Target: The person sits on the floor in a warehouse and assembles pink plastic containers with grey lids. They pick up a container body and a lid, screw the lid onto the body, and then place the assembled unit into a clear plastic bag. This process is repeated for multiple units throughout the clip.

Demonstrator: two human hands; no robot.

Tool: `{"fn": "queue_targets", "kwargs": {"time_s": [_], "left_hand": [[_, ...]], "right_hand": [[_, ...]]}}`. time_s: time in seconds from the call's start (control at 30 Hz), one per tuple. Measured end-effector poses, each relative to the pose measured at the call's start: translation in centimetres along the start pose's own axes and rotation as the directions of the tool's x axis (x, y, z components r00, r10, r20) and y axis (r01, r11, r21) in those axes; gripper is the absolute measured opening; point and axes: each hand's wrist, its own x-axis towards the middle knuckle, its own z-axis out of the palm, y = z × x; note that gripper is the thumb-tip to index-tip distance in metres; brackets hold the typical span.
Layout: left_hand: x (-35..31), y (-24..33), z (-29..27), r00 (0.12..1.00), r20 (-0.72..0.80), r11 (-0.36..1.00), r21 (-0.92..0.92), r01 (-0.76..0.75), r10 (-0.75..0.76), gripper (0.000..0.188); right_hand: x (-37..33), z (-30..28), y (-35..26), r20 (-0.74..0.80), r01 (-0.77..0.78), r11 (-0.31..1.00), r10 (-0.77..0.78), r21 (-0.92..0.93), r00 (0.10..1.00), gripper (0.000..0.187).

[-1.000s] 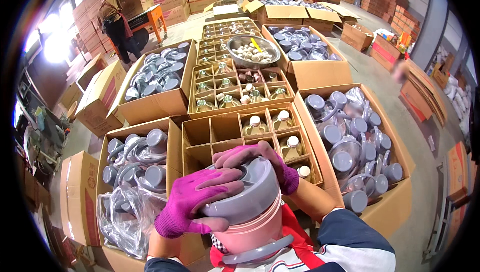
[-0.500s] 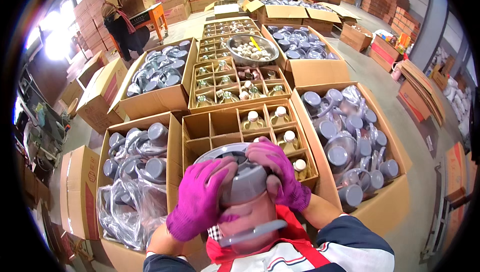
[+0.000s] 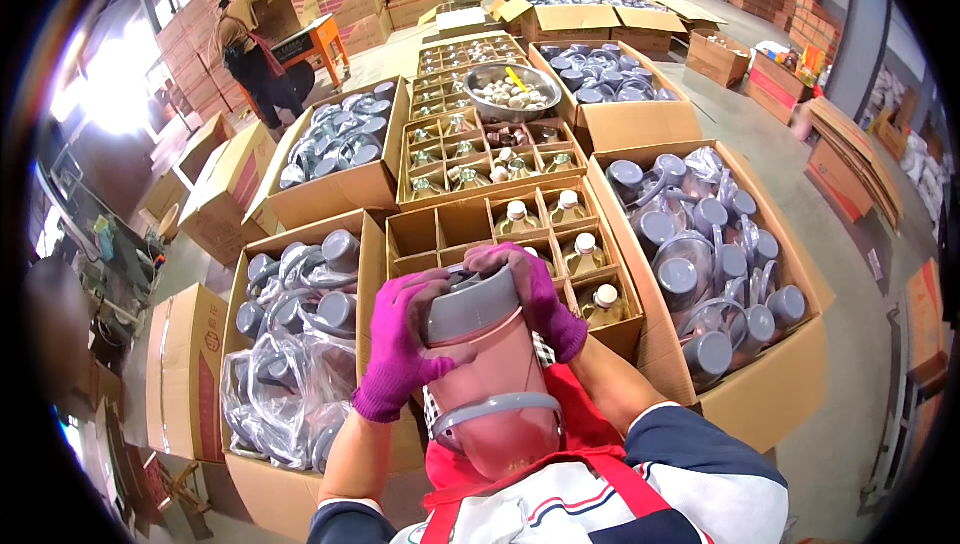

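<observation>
I hold a pink thermos jug with a grey collar and a grey handle against my red apron. It is tilted, its grey end pointing away from me. My left hand, in a purple glove, is wrapped round the left side of the collar, thumb on the pink body. The right hand, gloved alike, grips the collar's far right edge. What lies under its fingers is hidden. Just beyond stands a divided carton with several white-capped glass bottles in its right-hand compartments.
Cartons of grey-lidded jugs flank me at left and right. Ahead, a steel bowl of small pale pieces rests on more divided cartons. A person stands at an orange-framed table far left; another sits at the back.
The jug has tipped so more of its pink body shows, its grey end farther from me. Both hands keep hold of the collar. The view has shifted slightly.
</observation>
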Motion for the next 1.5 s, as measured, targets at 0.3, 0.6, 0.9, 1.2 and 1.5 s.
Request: {"fn": "queue_targets", "kwargs": {"time_s": [0.3, 0.6, 0.9, 1.2, 1.5], "left_hand": [[-0.5, 0.5, 0.3, 0.999, -0.015, 0.998, 0.056, -0.030, 0.031, 0.068], [-0.2, -1.6, 4.3, 0.850, -0.452, 0.943, -0.301, 0.142, -0.272, 0.066], [1.0, -7.8, 5.9, 0.794, 0.058, 0.242, -0.937, 0.253, -0.605, 0.083], [2.3, -1.7, 1.0, 0.988, -0.107, 0.955, -0.288, 0.074, -0.109, 0.057], [1.3, -3.7, 1.1, 0.973, -0.205, 0.971, -0.229, 0.061, -0.110, 0.057]], "right_hand": [[-0.8, 3.2, -4.8, 0.125, 0.284, 0.615, -0.290, -0.736, 0.949, 0.031], [0.9, -0.4, -5.0, 0.097, 0.159, 0.879, -0.129, -0.449, 0.987, 0.032], [1.3, -0.5, -2.3, 0.106, 0.089, 0.984, -0.073, -0.155, 0.992, 0.025], [4.1, -2.2, 1.9, 0.228, -0.421, 0.263, 0.543, 0.868, 0.808, 0.074], [3.8, -3.4, -5.8, -0.242, -0.356, 0.926, 0.319, -0.124, 0.916, 0.066]]}}
